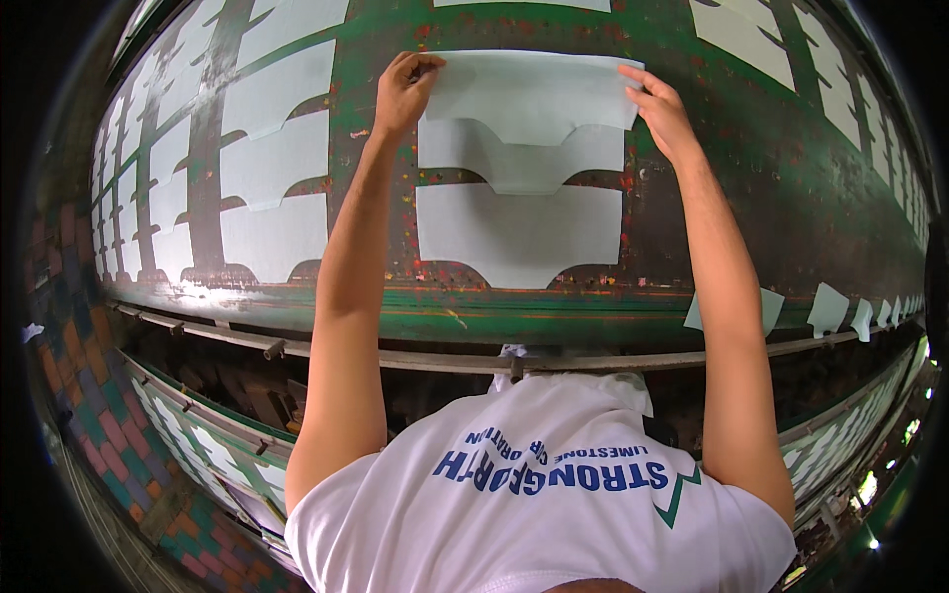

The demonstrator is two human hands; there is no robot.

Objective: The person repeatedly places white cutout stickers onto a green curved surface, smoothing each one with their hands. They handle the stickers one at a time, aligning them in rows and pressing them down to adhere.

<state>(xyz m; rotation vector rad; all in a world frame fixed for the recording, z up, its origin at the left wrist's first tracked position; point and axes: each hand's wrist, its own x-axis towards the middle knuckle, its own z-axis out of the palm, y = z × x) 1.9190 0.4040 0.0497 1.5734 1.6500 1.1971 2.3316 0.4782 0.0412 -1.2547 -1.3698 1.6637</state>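
Observation:
A pale cut panel point(534, 89), thin like fabric or paper, is stretched between my hands over the long green table. My left hand point(406, 89) pinches its far left corner. At the far right corner my right hand point(660, 111) holds the edge, fingertips on the sheet and thumb side partly hidden. The panel has a straight far edge and a near edge with a curved, stepped tongue in the middle. Its lower part hangs over another like panel point(455, 146) and casts a shadow there. Nearer me, one more panel point(524, 232) lies flat on the table.
Rows of like panels point(272, 158) lie on the table point(371, 314) to the left, with more panels point(746, 40) at far right. A metal rail point(445, 362) runs along the near edge. Small pale pieces point(828, 308) hang over that edge at right. Coloured paving point(109, 435) shows lower left.

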